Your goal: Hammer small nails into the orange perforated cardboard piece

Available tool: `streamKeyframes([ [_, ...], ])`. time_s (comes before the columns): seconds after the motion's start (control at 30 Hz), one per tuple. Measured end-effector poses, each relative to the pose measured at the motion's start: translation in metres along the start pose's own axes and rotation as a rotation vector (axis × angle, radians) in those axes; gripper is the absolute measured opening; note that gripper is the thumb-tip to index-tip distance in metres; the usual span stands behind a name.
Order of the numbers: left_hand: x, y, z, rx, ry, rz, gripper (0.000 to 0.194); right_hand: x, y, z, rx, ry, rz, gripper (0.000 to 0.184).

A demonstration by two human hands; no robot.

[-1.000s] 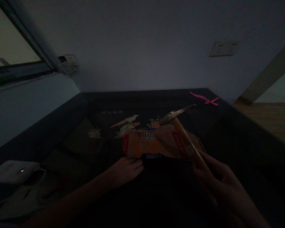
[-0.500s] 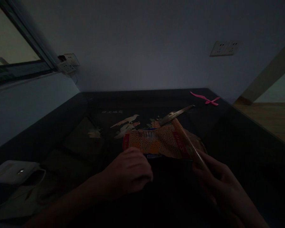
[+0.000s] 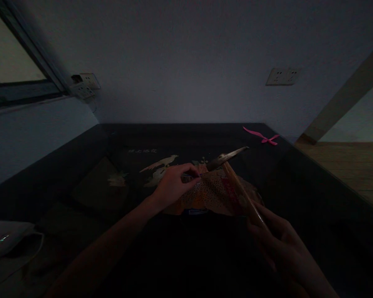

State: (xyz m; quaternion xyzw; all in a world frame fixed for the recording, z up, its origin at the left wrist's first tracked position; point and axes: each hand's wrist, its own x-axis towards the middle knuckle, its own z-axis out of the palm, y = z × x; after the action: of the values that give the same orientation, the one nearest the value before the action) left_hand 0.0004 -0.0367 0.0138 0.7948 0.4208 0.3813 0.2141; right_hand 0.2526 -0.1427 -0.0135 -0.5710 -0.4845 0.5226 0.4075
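Observation:
My right hand is wrapped round the wooden handle of a hammer. Its metal head, long and narrow, hangs over the far edge of an orange, dark-dotted sheet with red bands, perhaps packaging. My left hand reaches over the sheet's left part, thumb and forefinger pinched together close to the hammer head. What sits between those fingertips is too dark and small to make out. The left hand covers the spot where several thin upright pins or nails showed earlier.
The dark tabletop bears a printed bird and flowers. A pink ribbon lies near its far right corner. At the lower left rests a white object with a loop. Sockets are set in the wall behind.
My left hand has moved forward from the near edge onto the sheet, going from a loose fist to a pinch. The hammer stays in my right hand, and the view has shifted slightly.

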Motion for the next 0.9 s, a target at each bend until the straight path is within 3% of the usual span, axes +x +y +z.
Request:
streamKeyframes([
  [0.33,-0.001,-0.005,0.003,0.037,-0.026,-0.027,0.002,-0.007,-0.007,0.010,0.022,-0.014,0.038,0.055],
  [0.53,-0.004,-0.010,0.008,-0.042,-0.020,-0.039,0.002,-0.003,-0.013,0.000,-0.163,-0.036,-0.113,0.050],
  [0.73,-0.005,-0.008,0.006,-0.006,-0.011,-0.041,0.003,-0.006,-0.037,-0.006,-0.286,-0.042,-0.203,0.052],
  [0.9,-0.004,-0.007,0.006,-0.010,-0.014,-0.076,0.005,-0.017,-0.054,-0.010,-0.334,-0.065,-0.199,0.056],
])
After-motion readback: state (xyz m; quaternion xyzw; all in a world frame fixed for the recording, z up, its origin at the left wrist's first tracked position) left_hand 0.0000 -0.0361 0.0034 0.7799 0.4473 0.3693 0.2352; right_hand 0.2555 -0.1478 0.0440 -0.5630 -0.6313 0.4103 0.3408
